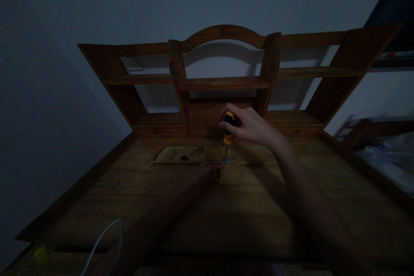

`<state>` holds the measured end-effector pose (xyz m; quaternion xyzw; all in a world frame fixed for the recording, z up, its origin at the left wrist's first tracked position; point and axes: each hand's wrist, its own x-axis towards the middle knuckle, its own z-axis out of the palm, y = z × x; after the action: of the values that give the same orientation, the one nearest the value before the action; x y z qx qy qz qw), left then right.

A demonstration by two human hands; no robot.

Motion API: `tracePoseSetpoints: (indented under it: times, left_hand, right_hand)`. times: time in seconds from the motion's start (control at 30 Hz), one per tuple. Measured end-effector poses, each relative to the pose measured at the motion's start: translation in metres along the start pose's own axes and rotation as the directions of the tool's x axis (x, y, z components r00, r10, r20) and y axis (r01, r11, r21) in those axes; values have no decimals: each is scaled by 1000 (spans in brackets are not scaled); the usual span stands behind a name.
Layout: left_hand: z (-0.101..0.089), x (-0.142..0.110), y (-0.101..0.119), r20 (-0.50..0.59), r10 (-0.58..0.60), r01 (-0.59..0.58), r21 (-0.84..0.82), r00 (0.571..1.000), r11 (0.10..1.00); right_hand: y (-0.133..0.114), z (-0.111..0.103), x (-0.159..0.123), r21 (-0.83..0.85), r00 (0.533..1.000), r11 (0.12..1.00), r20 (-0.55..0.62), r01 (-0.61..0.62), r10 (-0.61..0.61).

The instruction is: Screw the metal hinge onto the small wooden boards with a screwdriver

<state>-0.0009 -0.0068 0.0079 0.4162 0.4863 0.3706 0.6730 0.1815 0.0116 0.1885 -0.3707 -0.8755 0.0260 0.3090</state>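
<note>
My right hand (250,127) is closed around the yellow and black handle of a screwdriver (228,131), held upright. Its thin shaft points down onto a small metal fitting (230,161) at the near edge of a flat wooden board (190,154) lying on the desk. A small square wooden piece (230,175) lies just in front of that fitting. My left hand (210,171) rests on the desk beside the fitting, fingers curled toward the screwdriver tip; the dim light hides what they touch.
The wooden desk (181,207) has raised side rails and a shelf unit (223,79) with an arched top at the back. A white cable (103,235) loops at the near left. A small thin object (112,186) lies on the left. The room is dark.
</note>
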Motion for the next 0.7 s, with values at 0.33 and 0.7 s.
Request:
tracePoseSetpoints:
  times: [0.33, 0.7]
  left_hand:
    - [2, -3, 4, -17, -25, 25, -8, 1000, 1000]
    - [3, -1, 4, -31, -30, 30, 2, 999, 1000]
  right_hand:
    - [-1, 1, 0, -11, 1000, 1000, -8, 4, -4]
    - [1, 1, 0, -1, 1000, 1000, 3, -7, 7]
